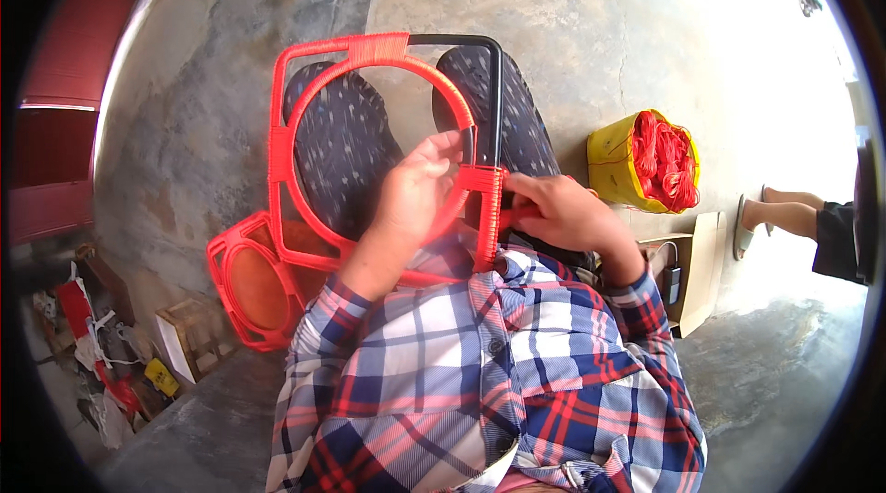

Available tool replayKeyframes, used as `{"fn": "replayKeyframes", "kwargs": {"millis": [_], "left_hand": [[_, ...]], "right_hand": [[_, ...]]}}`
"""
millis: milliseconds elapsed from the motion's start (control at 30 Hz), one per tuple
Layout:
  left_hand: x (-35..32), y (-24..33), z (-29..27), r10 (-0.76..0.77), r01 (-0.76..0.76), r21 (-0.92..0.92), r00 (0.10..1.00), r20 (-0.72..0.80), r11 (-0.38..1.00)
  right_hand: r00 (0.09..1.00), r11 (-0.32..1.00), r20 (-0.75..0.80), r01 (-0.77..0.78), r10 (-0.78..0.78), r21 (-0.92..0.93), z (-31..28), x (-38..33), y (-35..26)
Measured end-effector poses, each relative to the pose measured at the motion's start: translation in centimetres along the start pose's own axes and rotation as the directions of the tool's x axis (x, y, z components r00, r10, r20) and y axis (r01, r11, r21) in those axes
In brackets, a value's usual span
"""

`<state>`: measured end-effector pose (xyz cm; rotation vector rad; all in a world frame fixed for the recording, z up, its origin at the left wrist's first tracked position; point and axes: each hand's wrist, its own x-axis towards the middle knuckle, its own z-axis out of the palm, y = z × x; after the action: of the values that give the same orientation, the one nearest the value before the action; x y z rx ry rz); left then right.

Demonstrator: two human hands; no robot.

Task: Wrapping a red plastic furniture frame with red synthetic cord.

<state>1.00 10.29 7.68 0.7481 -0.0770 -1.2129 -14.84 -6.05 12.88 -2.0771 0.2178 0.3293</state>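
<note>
A squarish frame [378,48] with a round ring inside it rests over my lap. Red cord wraps most of it, while bare black tubing [497,105] shows at the upper right corner. My left hand [415,193] reaches through the ring, its fingers closed on the ring's right side by a short unwrapped stretch. Outside the right bar, my right hand [568,211] is curled beside the wrapped joint [482,179]. Some red cord [524,212] shows at its fingers; the fingertips are partly hidden.
A yellow container [609,161] full of red cord bundles [663,161] stands at the right, with an open cardboard box [701,271] nearer me. Another red-wrapped frame [256,285] lies at left, near a wooden crate [189,336] and clutter. A person's legs [784,214] appear far right.
</note>
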Motion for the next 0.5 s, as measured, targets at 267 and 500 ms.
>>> {"fn": "replayKeyframes", "kwargs": {"millis": [267, 500], "left_hand": [[0.5, -1.1, -1.1, -0.276, 0.273, -0.064, 0.960, -0.043, 0.960], [-0.6, -0.7, -0.8, 0.179, -0.129, 0.168, 0.926, -0.331, 0.977]], "right_hand": [[0.876, 0.978, -0.461, 0.195, -0.141, 0.072, 1.7, 3.4, 2.0], [0.673, 0.932, -0.660, 0.127, -0.333, -0.341, 0.2, 4.4, 0.1]]}}
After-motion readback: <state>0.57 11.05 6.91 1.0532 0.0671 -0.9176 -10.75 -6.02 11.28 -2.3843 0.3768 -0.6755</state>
